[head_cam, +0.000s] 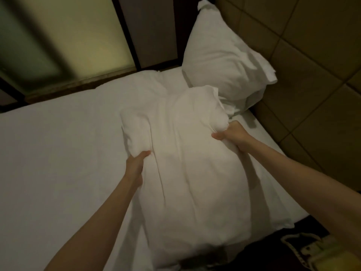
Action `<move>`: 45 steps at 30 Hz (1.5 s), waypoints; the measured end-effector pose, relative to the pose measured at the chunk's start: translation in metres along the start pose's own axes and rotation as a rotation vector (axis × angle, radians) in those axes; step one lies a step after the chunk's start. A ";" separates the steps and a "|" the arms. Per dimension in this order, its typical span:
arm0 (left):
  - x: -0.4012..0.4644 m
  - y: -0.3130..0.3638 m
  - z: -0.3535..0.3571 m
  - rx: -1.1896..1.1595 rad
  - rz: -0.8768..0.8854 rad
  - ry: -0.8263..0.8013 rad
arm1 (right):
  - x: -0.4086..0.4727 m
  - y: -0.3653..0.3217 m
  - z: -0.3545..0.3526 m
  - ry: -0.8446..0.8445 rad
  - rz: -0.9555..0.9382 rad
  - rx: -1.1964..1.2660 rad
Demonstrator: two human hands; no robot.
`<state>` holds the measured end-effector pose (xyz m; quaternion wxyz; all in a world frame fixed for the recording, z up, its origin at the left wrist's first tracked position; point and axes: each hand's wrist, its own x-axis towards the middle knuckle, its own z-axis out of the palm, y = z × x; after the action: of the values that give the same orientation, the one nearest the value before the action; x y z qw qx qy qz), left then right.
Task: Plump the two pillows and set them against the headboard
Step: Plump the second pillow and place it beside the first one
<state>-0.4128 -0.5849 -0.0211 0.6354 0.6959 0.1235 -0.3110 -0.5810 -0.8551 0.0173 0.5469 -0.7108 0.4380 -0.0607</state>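
Observation:
A large white pillow (187, 163) fills the middle of the view, held lengthwise over the bed. My left hand (135, 167) grips its left side, fingers dug into the cloth. On the pillow's upper right edge, my right hand (230, 135) is clenched around a bunched fold. A second white pillow (220, 61) leans upright against the padded tan headboard (312, 90) at the upper right, its lower corner just behind the held pillow.
The bed's white sheet (58, 153) spreads to the left. A frosted glass panel with dark frames (82, 36) runs along the bed's far side. A pale bag or cloth object (320, 253) lies on the dark floor at the lower right.

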 end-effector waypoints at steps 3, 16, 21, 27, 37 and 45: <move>-0.024 -0.001 0.049 -0.022 0.013 -0.047 | -0.007 -0.004 -0.062 0.023 -0.074 0.009; -0.076 -0.016 0.210 0.089 0.157 -0.202 | -0.047 -0.063 -0.245 0.237 -0.299 -0.368; -0.086 -0.016 0.248 0.317 0.210 -0.316 | -0.046 -0.075 -0.280 0.280 -0.306 -0.513; -0.076 0.004 0.265 0.448 0.212 -0.260 | -0.005 -0.028 -0.269 0.299 -0.164 -0.886; -0.053 0.006 0.258 0.602 0.293 -0.247 | 0.002 0.109 -0.265 0.235 0.042 -0.899; -0.072 0.020 0.330 1.136 0.758 -0.474 | -0.034 0.162 -0.290 0.220 0.362 -0.767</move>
<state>-0.5482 -0.8897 0.0379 0.2497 0.8275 -0.4482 -0.2280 -0.8563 -1.0448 0.0105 0.1951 -0.7636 0.6020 0.1279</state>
